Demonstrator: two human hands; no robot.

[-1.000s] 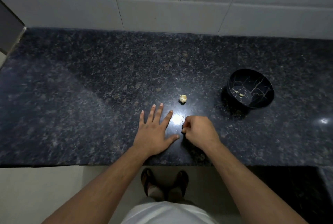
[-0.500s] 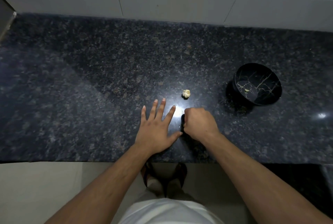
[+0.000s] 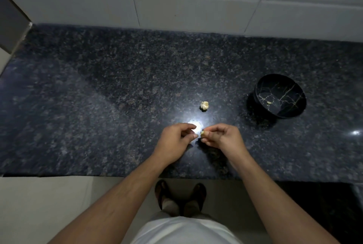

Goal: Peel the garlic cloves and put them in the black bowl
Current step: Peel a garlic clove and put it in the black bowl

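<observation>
The right hand (image 3: 222, 137) pinched a garlic clove (image 3: 202, 134) well left of the black bowl (image 3: 280, 96); the left hand (image 3: 176, 137), loosely curled, held nothing. Its fingertips ought to catch the skin's loose edge.

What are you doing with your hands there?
A person is peeling garlic at a dark stone counter. The right hand pinches a small garlic clove at its fingertips, and the left hand sits right beside it with curled fingers. A small clump of garlic waits on the counter behind the hands. One pale clove already lies in the black bowl to the right.
</observation>
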